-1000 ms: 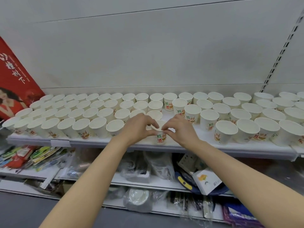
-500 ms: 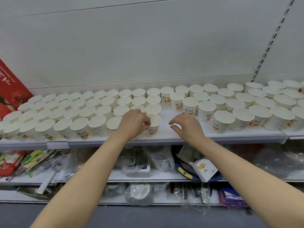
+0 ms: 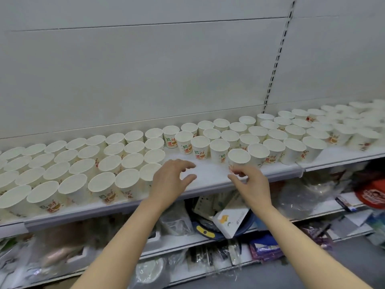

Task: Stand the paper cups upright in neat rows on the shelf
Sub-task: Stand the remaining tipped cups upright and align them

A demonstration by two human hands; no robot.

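Rows of white printed paper cups [image 3: 116, 163] stand upright along the white metal shelf [image 3: 208, 185]; a central gap remains. Left hand [image 3: 169, 180] hovers released; right hand [image 3: 250, 184] pinches one cup [image 3: 239, 158].

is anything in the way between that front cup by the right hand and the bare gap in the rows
Nothing visible blocks it. The front cup borders the bare shelf strip; the left hand hovers over the strip's left side, and the right hand touches the cup's base.

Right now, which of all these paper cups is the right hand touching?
The front cup at the near corner of the right-hand group: the right hand pinches its base, beside the bare gap on the shelf.
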